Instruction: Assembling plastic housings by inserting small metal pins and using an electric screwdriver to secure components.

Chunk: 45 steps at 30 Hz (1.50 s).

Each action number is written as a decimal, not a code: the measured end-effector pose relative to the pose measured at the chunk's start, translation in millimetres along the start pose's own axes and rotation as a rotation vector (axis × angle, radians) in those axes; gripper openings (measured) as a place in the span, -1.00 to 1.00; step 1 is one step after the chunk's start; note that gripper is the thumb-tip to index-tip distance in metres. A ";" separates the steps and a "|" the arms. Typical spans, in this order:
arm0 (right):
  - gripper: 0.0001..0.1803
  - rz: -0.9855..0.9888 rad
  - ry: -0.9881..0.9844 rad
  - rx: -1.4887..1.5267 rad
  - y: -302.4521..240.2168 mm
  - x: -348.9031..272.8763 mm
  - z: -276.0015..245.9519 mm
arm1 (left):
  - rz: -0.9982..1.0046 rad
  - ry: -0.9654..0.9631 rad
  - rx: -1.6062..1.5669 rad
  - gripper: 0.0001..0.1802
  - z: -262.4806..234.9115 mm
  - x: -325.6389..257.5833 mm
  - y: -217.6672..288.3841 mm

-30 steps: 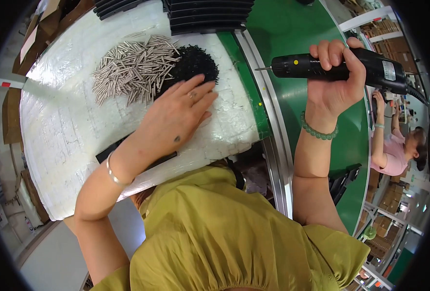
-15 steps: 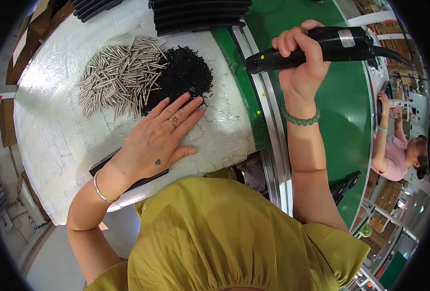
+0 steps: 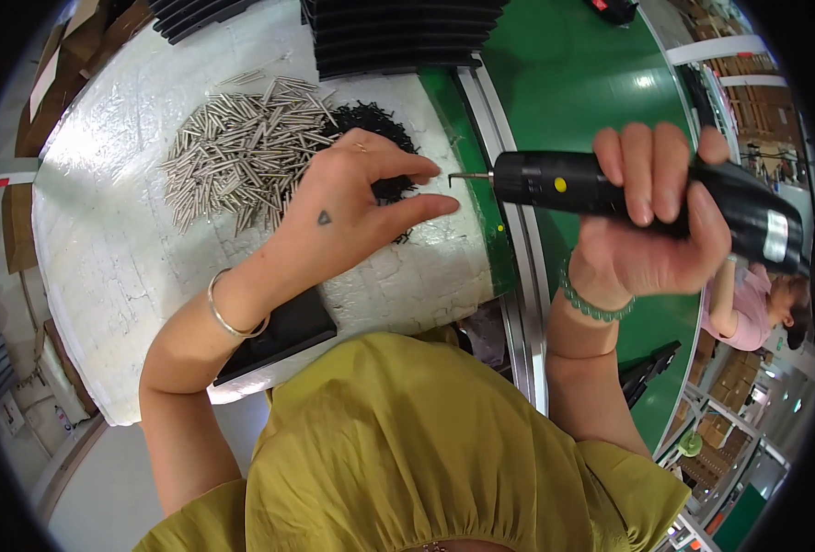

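My right hand [image 3: 651, 221] is wrapped round a black electric screwdriver [image 3: 555, 181], held level with its thin bit pointing left. At the bit's tip hangs a tiny dark piece [image 3: 451, 180], apparently a small black screw. Just left of it is my left hand [image 3: 352, 198], thumb and forefinger apart, with nothing visible between them; its other fingers are partly hidden. Behind that hand lie a pile of silvery metal pins [image 3: 242, 147] and a heap of small black screws [image 3: 371, 118], partly covered by it. A flat black part [image 3: 288, 333] rests beneath my left forearm.
Stacked black ribbed parts [image 3: 407, 37] stand at the far side of the white wrapped surface [image 3: 104, 276]. A metal rail [image 3: 518, 276] runs along the green table [image 3: 601, 110]. Another black part [image 3: 651, 368] lies at right. A person in pink [image 3: 748, 304] works farther right.
My left hand has lifted off the black heap and opened its thumb and forefinger near the bit. The screwdriver has come lower and nearer, and a tiny dark piece now shows at its tip.
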State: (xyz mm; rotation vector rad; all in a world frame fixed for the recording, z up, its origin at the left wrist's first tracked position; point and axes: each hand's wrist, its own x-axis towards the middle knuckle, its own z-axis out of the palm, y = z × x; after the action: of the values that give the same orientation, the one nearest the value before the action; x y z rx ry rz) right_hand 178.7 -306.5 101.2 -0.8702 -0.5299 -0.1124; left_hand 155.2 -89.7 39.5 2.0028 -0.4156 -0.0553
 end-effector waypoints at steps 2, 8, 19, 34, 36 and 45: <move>-0.58 -0.001 -0.053 0.014 -6.5 -2.4 9.1 | 0.094 0.015 -0.042 -0.79 2.4 2.2 -4.4; -0.67 0.007 -0.045 0.077 -6.5 -5.7 47.0 | 0.316 0.156 0.029 -0.84 -20.0 -18.3 0.1; -0.62 0.027 -0.697 -0.019 25.7 -18.9 98.2 | 0.477 0.189 0.392 -0.75 -50.2 -88.6 -4.6; -0.64 0.104 -0.402 -0.109 50.7 -40.3 108.4 | 0.210 0.339 0.474 -0.89 -104.0 -89.8 -59.7; -0.66 0.077 -0.366 -0.158 47.7 -42.0 107.9 | 0.204 0.382 0.550 -0.91 -105.7 -76.7 -66.2; -0.67 0.080 -0.332 -0.132 40.8 -50.9 102.4 | 0.143 0.199 0.842 -0.91 -102.1 -68.1 -59.3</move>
State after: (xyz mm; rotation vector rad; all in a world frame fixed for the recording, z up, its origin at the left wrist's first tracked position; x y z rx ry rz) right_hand 106.4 -209.0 101.7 -1.0454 -0.8029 0.0728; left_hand 129.4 43.2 24.4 2.7572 -0.5006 0.4781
